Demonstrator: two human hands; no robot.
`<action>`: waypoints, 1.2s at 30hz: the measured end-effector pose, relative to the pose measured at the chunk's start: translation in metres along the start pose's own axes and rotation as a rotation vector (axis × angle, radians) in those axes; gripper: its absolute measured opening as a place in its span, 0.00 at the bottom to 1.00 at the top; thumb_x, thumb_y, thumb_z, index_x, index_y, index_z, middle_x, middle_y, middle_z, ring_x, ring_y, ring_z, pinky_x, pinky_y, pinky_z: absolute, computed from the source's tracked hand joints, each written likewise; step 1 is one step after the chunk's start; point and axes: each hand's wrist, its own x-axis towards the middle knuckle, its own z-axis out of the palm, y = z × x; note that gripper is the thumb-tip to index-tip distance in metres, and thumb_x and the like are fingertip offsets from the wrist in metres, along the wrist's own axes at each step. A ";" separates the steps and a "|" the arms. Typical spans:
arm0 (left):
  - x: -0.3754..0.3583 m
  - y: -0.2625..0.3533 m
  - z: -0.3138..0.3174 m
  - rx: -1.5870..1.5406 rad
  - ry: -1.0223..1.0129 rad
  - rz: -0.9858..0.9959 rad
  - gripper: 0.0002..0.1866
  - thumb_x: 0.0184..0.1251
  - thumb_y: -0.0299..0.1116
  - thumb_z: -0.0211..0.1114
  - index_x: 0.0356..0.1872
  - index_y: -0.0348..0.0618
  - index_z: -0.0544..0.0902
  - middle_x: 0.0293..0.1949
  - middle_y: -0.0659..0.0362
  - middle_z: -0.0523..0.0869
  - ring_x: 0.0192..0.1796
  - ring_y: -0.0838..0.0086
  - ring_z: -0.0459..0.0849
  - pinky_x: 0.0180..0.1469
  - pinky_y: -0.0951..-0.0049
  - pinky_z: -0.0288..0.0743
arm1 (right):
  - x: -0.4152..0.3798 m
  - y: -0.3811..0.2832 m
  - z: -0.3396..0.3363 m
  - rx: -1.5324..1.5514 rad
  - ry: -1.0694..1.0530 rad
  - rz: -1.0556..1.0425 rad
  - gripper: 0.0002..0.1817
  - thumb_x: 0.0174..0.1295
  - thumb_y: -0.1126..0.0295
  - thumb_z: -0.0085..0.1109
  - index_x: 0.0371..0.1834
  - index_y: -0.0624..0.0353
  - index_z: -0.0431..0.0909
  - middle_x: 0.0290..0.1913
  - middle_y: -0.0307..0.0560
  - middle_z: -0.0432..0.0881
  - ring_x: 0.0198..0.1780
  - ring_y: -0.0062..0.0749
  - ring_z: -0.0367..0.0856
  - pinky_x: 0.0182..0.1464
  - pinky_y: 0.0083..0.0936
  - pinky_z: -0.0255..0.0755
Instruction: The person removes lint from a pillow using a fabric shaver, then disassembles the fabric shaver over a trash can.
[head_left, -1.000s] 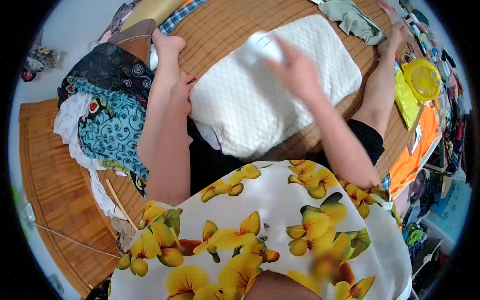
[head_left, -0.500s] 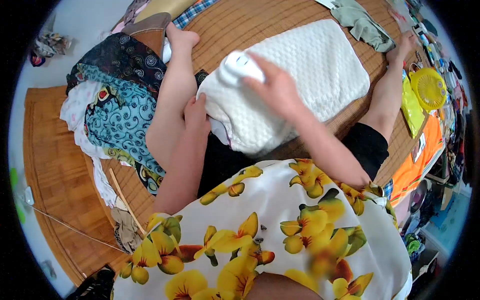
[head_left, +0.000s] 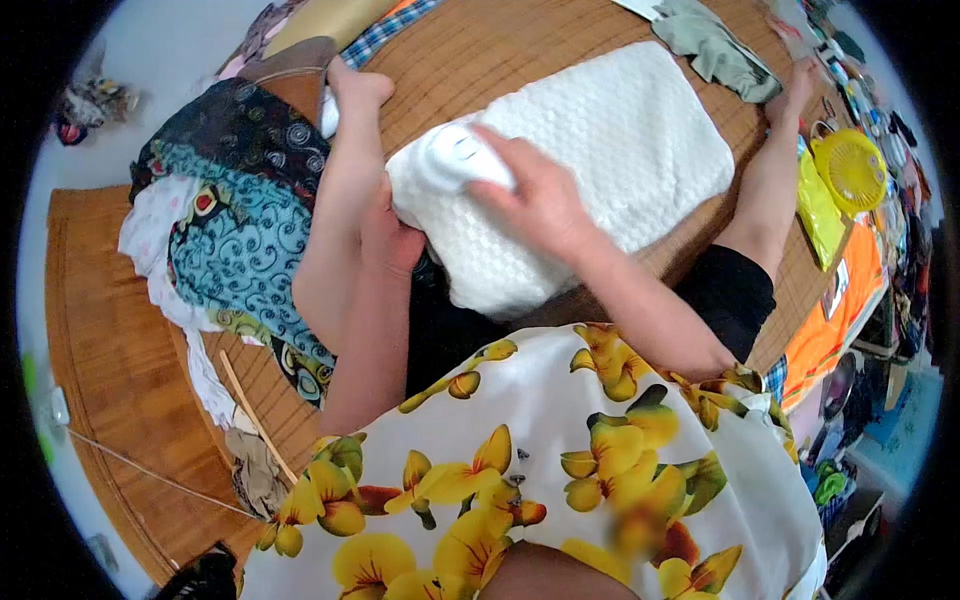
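A white textured pillow [head_left: 620, 150] lies on the brown woven mat between my legs. My right hand [head_left: 535, 195] is closed round a white handheld device [head_left: 462, 158], whose round head rests on or just above the pillow's left part. At the pillow's left edge, my left hand [head_left: 392, 232] grips the white cover, its fingertips partly hidden by the fabric.
Patterned dark and teal cloths [head_left: 240, 215] are heaped on the left beside my leg. A grey-green garment [head_left: 715, 50] lies at the upper right. Farther right are a yellow fan [head_left: 850, 170], a yellow packet [head_left: 820, 215] and orange fabric [head_left: 835, 315].
The device in my right hand has moved slightly down and left. My left hand has shifted down, and the cover's lifted left edge with its darker trim no longer shows.
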 end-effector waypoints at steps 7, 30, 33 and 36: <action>0.001 -0.003 0.006 -0.051 0.087 0.005 0.25 0.80 0.43 0.46 0.66 0.34 0.71 0.65 0.47 0.76 0.66 0.58 0.76 0.69 0.54 0.70 | 0.010 0.002 -0.038 0.076 0.121 0.330 0.31 0.62 0.65 0.68 0.70 0.54 0.71 0.62 0.52 0.80 0.63 0.38 0.79 0.63 0.33 0.74; -0.009 0.005 0.016 0.024 0.053 -0.046 0.29 0.80 0.44 0.42 0.70 0.32 0.65 0.69 0.44 0.71 0.69 0.54 0.73 0.70 0.52 0.68 | 0.007 0.015 -0.052 -0.121 0.063 0.353 0.31 0.64 0.57 0.65 0.70 0.49 0.72 0.64 0.53 0.79 0.59 0.47 0.81 0.60 0.37 0.76; 0.013 0.005 -0.011 0.046 -0.011 0.003 0.29 0.80 0.45 0.41 0.71 0.32 0.64 0.70 0.43 0.69 0.70 0.52 0.71 0.70 0.49 0.67 | -0.026 -0.007 -0.056 -0.084 -0.143 0.233 0.33 0.62 0.54 0.66 0.71 0.45 0.71 0.58 0.53 0.82 0.55 0.45 0.83 0.57 0.36 0.77; 0.036 0.024 -0.038 0.064 0.087 0.035 0.29 0.80 0.45 0.40 0.71 0.32 0.64 0.70 0.43 0.69 0.70 0.52 0.71 0.70 0.49 0.67 | -0.048 0.035 -0.080 -0.279 -0.064 0.380 0.33 0.62 0.54 0.65 0.71 0.45 0.70 0.54 0.53 0.83 0.53 0.47 0.83 0.56 0.38 0.77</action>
